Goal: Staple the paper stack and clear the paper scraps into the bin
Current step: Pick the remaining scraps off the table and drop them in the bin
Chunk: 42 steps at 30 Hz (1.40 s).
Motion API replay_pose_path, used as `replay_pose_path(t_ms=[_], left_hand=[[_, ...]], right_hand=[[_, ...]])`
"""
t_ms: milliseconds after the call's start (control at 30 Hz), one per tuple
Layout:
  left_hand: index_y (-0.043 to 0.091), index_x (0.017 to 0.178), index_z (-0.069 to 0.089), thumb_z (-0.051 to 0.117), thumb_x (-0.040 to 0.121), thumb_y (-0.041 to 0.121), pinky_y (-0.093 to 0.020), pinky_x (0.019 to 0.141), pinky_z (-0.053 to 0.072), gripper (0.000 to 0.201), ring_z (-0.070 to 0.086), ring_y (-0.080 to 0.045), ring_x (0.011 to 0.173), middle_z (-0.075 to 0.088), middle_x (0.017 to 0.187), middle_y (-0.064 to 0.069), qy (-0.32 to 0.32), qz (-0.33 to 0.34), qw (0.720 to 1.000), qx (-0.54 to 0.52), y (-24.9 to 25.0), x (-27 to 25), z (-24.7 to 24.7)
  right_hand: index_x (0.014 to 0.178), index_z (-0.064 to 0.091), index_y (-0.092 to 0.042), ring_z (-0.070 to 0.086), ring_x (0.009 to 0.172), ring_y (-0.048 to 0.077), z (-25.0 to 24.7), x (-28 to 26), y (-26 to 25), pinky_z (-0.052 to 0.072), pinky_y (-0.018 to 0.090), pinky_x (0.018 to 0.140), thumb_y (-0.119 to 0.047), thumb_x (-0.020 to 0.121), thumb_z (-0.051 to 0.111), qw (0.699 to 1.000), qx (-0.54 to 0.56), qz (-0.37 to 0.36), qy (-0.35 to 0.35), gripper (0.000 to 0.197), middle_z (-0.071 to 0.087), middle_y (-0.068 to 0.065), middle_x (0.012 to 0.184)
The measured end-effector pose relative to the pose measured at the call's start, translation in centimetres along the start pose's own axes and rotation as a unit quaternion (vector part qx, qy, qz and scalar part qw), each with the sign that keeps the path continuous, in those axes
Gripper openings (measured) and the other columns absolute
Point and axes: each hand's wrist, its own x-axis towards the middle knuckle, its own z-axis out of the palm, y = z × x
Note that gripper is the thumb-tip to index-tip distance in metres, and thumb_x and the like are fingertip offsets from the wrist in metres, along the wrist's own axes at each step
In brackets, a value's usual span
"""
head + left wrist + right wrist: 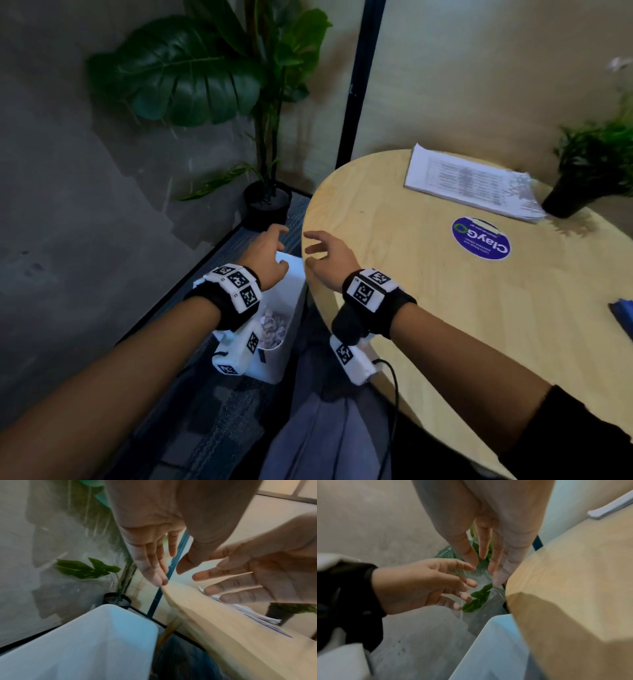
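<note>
Both empty, fingers spread: left hand point(270, 255) over white bin point(274, 363) beside table point(428, 308), right hand point(329, 255) at its edge; scraps point(272, 325) binned, likely just dropped; paper stack point(469, 181) far side.

We see a pale wooden tabletop point(428, 308) with faint grain, and on it a round blue sticker point(480, 238) with white lettering and a green ring. The paper stack point(469, 180) is white with grey printed lines. The bin point(274, 356) is white, holding whitish-pink paper scraps point(272, 328). Both wristbands point(236, 286) are black with white blocks bearing black square codes. The plants' pots point(267, 205) are black, their leaves dark green.
</note>
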Motion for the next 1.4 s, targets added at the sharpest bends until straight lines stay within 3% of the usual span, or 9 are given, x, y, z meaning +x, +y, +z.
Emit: replay_pose_path(t_ms=[233,400,600,733,933,1133,1233,1300,1400], left_hand=[[0.019,0.133,0.049,0.052,0.093,0.019,-0.031,0.097,0.041,0.040,0.052,-0.024,0.120,0.047,0.135,-0.009,-0.130,0.121,0.974,0.141,7.9,-0.8,5.4],[0.016,0.139,0.044,0.047,0.096,0.024,-0.033,0.104,0.041,0.044,0.048,-0.025,0.129,0.044,0.145,-0.009,-0.238,0.162,0.934,0.211,12.9,-1.2,11.0],[0.011,0.151,0.011,0.041,0.098,0.021,-0.036,0.115,0.028,0.062,0.026,-0.030,0.142,0.020,0.155,-0.017,-0.310,0.209,0.880,0.292,16.4,-2.8,16.2],[0.009,0.151,0.002,0.035,0.100,0.028,-0.041,0.120,0.018,0.064,0.005,-0.029,0.148,-0.006,0.160,-0.013,-0.321,0.197,0.864,0.333,16.7,-4.6,17.9],[0.018,0.152,0.001,0.031,0.101,0.020,-0.054,0.118,0.009,0.059,-0.007,-0.035,0.147,-0.014,0.159,-0.012,-0.262,0.167,0.869,0.386,17.3,-7.0,20.4],[0.030,0.151,-0.004,0.036,0.100,0.020,-0.057,0.117,0.002,0.066,-0.014,-0.038,0.146,-0.021,0.158,-0.012,-0.259,0.175,0.868,0.385,18.3,-7.9,22.0],[0.028,0.151,0.001,0.039,0.098,0.019,-0.056,0.117,0.001,0.066,-0.013,-0.036,0.147,-0.018,0.159,-0.010,-0.228,0.197,0.877,0.375,18.4,-7.8,22.1],[0.019,0.149,0.017,0.039,0.096,0.014,-0.052,0.119,0.009,0.058,0.000,-0.034,0.148,-0.001,0.160,-0.011,-0.189,0.208,0.898,0.338,18.4,-7.4,21.7],[0.010,0.128,0.049,0.042,0.093,0.013,-0.043,0.105,0.038,0.036,0.036,-0.031,0.128,0.040,0.138,-0.012,-0.153,0.232,0.922,0.270,18.4,-6.3,20.9]], right_hand=[[0.126,0.055,-0.021,0.059,0.086,0.023,-10.1,-6.2,5.9,0.053,0.045,0.086,-0.006,0.085,0.056,0.996,-0.001,0.055,0.067,0.043,0.061,0.002,0.111],[0.131,0.052,-0.018,0.059,0.112,0.025,-16.7,-11.6,11.8,0.047,0.037,0.095,-0.008,0.088,0.054,0.981,-0.088,0.139,0.100,0.044,0.058,0.007,0.129],[0.150,0.015,-0.015,0.026,0.142,0.028,-20.4,-17.0,17.6,0.026,0.034,0.113,-0.019,0.095,0.042,0.917,-0.342,0.203,-0.038,0.061,0.019,0.011,0.156],[0.150,0.000,-0.015,-0.001,0.148,0.029,-19.6,-19.1,19.8,0.010,0.046,0.119,-0.020,0.095,0.043,0.873,-0.414,0.246,-0.081,0.070,-0.007,0.004,0.160],[0.148,-0.013,-0.006,-0.011,0.147,0.031,-17.6,-19.2,19.6,0.007,0.049,0.119,-0.017,0.093,0.044,0.840,-0.486,0.211,-0.115,0.080,-0.020,0.008,0.158],[0.150,-0.008,-0.008,-0.008,0.147,0.031,-15.2,-19.0,19.1,0.009,0.049,0.118,-0.024,0.096,0.042,0.849,-0.499,0.137,-0.106,0.075,-0.017,0.007,0.158],[0.147,0.022,-0.007,0.016,0.144,0.033,-15.5,-18.8,18.8,0.023,0.044,0.117,-0.020,0.096,0.041,0.880,-0.464,0.087,-0.055,0.056,0.014,0.012,0.157],[0.128,0.054,-0.011,0.044,0.124,0.031,-16.2,-18.2,19.2,0.040,0.034,0.102,-0.018,0.092,0.046,0.918,-0.391,0.064,0.021,0.037,0.048,0.013,0.136],[0.110,0.069,-0.020,0.058,0.107,0.023,-17.2,-17.5,19.3,0.038,0.020,0.082,-0.022,0.088,0.057,0.954,-0.269,0.102,0.086,0.026,0.063,0.006,0.115]])
